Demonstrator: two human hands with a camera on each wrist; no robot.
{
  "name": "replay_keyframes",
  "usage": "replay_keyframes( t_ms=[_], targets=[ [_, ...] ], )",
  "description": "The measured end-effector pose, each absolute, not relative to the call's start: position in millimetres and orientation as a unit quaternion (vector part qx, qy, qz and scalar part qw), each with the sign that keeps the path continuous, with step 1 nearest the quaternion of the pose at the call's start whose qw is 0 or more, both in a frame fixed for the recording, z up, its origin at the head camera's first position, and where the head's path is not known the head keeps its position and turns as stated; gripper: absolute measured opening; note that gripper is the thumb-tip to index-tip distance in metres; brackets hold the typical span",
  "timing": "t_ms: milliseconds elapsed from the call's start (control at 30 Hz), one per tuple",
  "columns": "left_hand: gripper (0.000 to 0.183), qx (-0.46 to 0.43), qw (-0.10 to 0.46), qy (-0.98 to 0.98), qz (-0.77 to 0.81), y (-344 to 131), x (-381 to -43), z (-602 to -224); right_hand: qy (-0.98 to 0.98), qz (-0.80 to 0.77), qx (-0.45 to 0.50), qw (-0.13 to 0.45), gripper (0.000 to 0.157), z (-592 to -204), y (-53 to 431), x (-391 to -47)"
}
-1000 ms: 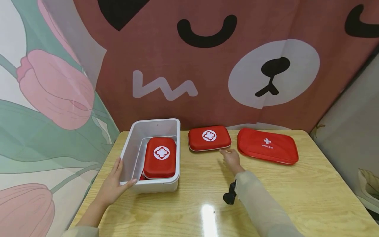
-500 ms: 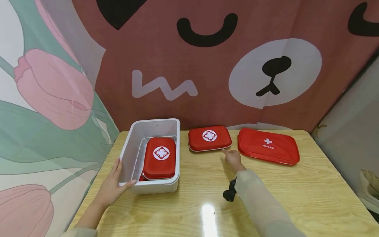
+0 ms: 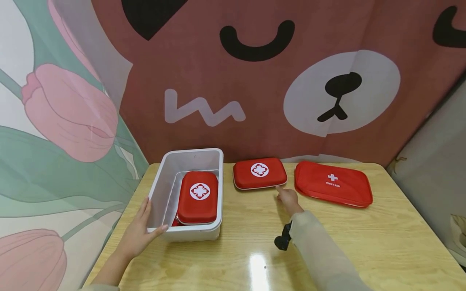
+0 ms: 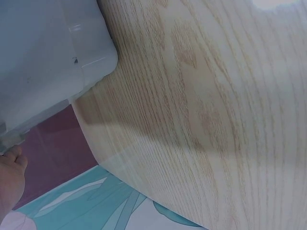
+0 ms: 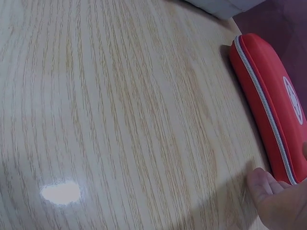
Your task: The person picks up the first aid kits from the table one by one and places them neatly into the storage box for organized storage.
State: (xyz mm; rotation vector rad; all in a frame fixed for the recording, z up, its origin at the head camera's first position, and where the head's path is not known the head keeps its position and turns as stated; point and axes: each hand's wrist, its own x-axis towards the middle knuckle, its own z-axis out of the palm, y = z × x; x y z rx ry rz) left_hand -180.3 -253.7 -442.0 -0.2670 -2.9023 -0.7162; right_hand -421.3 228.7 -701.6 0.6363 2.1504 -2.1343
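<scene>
A pale grey plastic bin [image 3: 210,226] stands on the left of the wooden table. My left hand [image 3: 136,234] rests on its near-left corner, the thumb over the near rim and the fingers along the left side. Inside lies a red first-aid case [image 3: 193,208] with a white cross emblem, over another red item that mostly hides under it. A second red hard case [image 3: 242,178], zipped, lies flat right of the bin. My right hand [image 3: 289,200] is at its near-right corner, a fingertip right at the lower edge; the right wrist view shows the zipper [image 5: 261,98] beside the fingers.
A flat red first-aid pouch [image 3: 349,182] lies right of the second case. The wooden table [image 3: 204,266] runs back to a curtain [image 3: 200,137] with a bear print. A flowered curtain [image 3: 62,182] hangs along the left side.
The head view has shifted slightly. My right hand has drawn in its spread fingers beside the second case, with one finger left extended. The bin, the cases and my left hand stay put.
</scene>
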Motion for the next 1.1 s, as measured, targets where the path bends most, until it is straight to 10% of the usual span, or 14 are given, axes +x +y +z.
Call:
replay_keyframes(
  t_ms=[500, 733, 1100],
  targets=[
    [0.090, -0.088, 0.076, -0.962, -0.249, -252, -180, -442, 0.664, -0.713, 0.224, 0.038, 0.075, -680, 213, -421],
    [0.089, -0.084, 0.076, -0.962, -0.250, -253, -180, -445, 0.645, -0.727, 0.234, 0.030, 0.044, -532, 168, -341],
    [0.090, -0.083, 0.079, -0.963, -0.246, -254, -180, -446, 0.606, -0.756, 0.247, 0.026, 0.059, -673, 197, -424]
  ],
)
